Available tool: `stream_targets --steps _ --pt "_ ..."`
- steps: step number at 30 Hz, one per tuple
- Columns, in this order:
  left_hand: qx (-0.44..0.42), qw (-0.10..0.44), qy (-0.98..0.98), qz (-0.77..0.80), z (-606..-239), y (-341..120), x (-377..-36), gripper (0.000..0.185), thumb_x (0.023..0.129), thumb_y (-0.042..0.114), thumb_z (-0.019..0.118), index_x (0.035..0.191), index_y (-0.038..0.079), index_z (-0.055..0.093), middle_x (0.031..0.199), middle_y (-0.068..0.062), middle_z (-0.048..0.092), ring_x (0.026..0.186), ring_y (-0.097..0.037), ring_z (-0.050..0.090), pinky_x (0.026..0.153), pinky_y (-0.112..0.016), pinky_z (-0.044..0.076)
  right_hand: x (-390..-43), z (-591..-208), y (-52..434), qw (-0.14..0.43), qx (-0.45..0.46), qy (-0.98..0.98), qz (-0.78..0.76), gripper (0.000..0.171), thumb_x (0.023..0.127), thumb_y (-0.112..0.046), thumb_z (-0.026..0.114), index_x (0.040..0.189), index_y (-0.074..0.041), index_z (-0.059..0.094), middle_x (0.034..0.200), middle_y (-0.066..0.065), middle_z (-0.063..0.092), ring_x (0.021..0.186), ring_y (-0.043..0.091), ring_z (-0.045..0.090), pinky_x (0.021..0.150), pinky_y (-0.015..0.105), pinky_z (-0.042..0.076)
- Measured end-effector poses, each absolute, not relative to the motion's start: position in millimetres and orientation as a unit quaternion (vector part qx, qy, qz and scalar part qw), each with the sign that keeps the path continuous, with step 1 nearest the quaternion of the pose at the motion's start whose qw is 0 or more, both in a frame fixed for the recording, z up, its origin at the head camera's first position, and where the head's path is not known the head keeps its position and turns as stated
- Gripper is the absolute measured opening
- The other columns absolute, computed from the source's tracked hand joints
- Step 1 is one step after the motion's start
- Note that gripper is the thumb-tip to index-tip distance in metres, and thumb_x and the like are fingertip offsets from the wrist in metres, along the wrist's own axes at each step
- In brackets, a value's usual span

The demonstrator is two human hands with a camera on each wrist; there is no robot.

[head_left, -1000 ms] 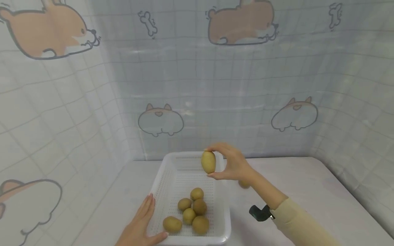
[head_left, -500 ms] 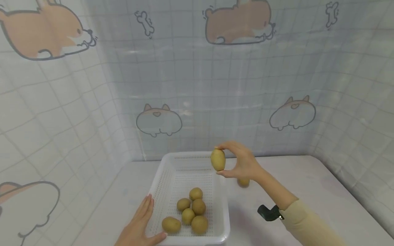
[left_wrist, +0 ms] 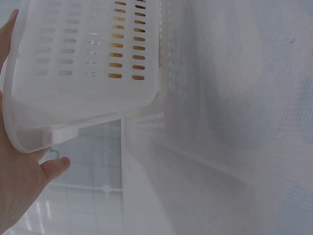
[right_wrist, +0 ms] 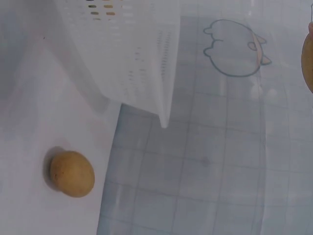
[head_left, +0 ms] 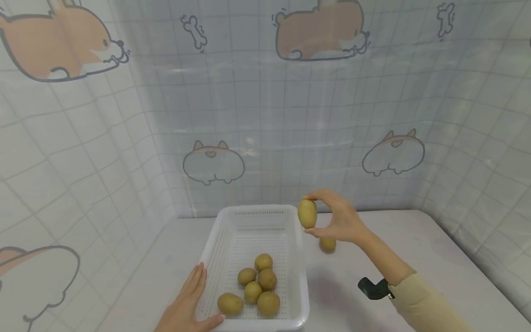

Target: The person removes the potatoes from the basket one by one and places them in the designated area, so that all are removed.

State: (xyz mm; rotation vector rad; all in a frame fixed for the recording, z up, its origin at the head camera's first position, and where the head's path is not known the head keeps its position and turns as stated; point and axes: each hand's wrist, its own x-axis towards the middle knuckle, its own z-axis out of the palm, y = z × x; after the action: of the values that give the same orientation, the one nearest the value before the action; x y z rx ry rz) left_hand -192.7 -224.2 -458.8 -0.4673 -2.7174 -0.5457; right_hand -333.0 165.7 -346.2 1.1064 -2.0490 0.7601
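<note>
My right hand pinches a yellow-brown kiwi between thumb and fingers, in the air just past the far right corner of the white perforated basket. Only the edge of that held kiwi shows in the right wrist view. Another kiwi lies on the table right of the basket, under the hand; the same kiwi is plain in the right wrist view. Several kiwis sit in the basket's near half. My left hand rests flat against the basket's near left corner, thumb under the rim.
The table is covered with a pale cloth and walled on three sides by a tiled curtain with dog drawings. A black wrist-camera mount sits on my right forearm.
My right hand has carried the held kiwi rightward, from over the basket's far end to just outside its right rim. The left hand and basket have stayed put.
</note>
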Motion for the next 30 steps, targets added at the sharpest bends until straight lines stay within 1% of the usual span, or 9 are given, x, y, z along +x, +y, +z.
stream_targets --steps 6,8,12,14,17,21,24,27,30 --pt "-0.167 0.171 -0.953 -0.188 -458 -224 -192 0.104 0.067 0.06 0.067 0.138 -0.006 0.027 0.146 -0.02 0.021 0.137 -0.012 0.002 0.086 -0.058 0.039 -332 -348 178 0.345 0.417 -0.79 0.289 0.073 0.053 -0.037 0.084 0.118 -0.017 0.056 0.113 -0.007 0.057 0.106 0.012 0.051 0.088 0.031 0.043" --pt "-0.167 0.165 -0.954 -0.188 -458 -224 -192 0.105 0.067 0.06 0.066 0.138 -0.006 0.026 0.146 -0.021 0.02 0.137 -0.014 0.002 0.087 -0.058 0.038 -331 -348 181 0.347 0.412 -0.793 0.283 0.074 0.053 -0.038 0.084 0.118 -0.017 0.056 0.113 -0.006 0.057 0.105 0.012 0.052 0.088 0.031 0.043" --pt "-0.162 0.143 -0.957 -0.192 -456 -224 -192 0.105 0.069 0.059 0.066 0.139 -0.006 0.022 0.146 -0.022 0.018 0.137 -0.021 0.005 0.088 -0.059 0.037 -332 -348 188 0.354 0.409 -0.797 0.269 0.075 0.053 -0.039 0.083 0.119 -0.017 0.055 0.113 -0.007 0.057 0.104 0.011 0.052 0.087 0.031 0.044" --pt "-0.16 0.135 -0.959 -0.193 -456 -224 -191 0.105 0.069 0.058 0.066 0.14 -0.006 0.021 0.146 -0.022 0.017 0.137 -0.023 0.005 0.088 -0.06 0.036 -333 -349 193 0.36 0.407 -0.797 0.264 0.075 0.053 -0.038 0.083 0.119 -0.016 0.055 0.112 -0.007 0.057 0.104 0.011 0.052 0.086 0.031 0.044" --pt "-0.16 0.137 -0.959 -0.19 -456 -224 -192 0.105 0.069 0.058 0.066 0.14 -0.005 0.021 0.146 -0.022 0.017 0.137 -0.019 0.003 0.088 -0.059 0.037 -334 -350 201 0.371 0.403 -0.795 0.259 0.075 0.051 -0.036 0.084 0.118 -0.016 0.056 0.112 -0.008 0.057 0.103 0.011 0.052 0.085 0.029 0.044" --pt "-0.16 0.15 -0.958 -0.188 -458 -224 -193 0.105 0.067 0.058 0.067 0.14 -0.004 0.023 0.146 -0.02 0.019 0.137 -0.014 0.002 0.088 -0.058 0.038 -335 -352 214 0.381 0.398 -0.796 0.251 0.076 0.05 -0.034 0.084 0.118 -0.016 0.056 0.113 -0.008 0.057 0.104 0.011 0.052 0.086 0.024 0.042" --pt "-0.155 0.152 -0.958 -0.186 -459 -225 -194 0.106 0.067 0.058 0.068 0.14 -0.002 0.023 0.147 -0.018 0.019 0.137 -0.017 0.006 0.088 -0.057 0.038 -335 -354 223 0.383 0.395 -0.797 0.248 0.076 0.05 -0.031 0.085 0.118 -0.015 0.056 0.112 -0.007 0.057 0.103 0.011 0.052 0.087 0.018 0.04" --pt "-0.153 0.151 -0.959 -0.185 -459 -225 -194 0.106 0.067 0.058 0.068 0.141 -0.002 0.023 0.147 -0.018 0.019 0.137 -0.021 0.008 0.089 -0.057 0.037 -336 -356 230 0.384 0.389 -0.801 0.244 0.077 0.048 -0.03 0.085 0.117 -0.015 0.056 0.112 -0.007 0.057 0.102 0.01 0.052 0.088 0.015 0.039" --pt "-0.155 0.152 -0.958 -0.186 -460 -225 -194 0.105 0.067 0.057 0.068 0.14 -0.003 0.023 0.147 -0.019 0.019 0.137 -0.021 0.008 0.09 -0.057 0.036 -334 -357 236 0.38 0.375 -0.811 0.238 0.076 0.049 -0.03 0.085 0.117 -0.014 0.056 0.111 -0.007 0.057 0.102 0.01 0.052 0.087 0.016 0.04"
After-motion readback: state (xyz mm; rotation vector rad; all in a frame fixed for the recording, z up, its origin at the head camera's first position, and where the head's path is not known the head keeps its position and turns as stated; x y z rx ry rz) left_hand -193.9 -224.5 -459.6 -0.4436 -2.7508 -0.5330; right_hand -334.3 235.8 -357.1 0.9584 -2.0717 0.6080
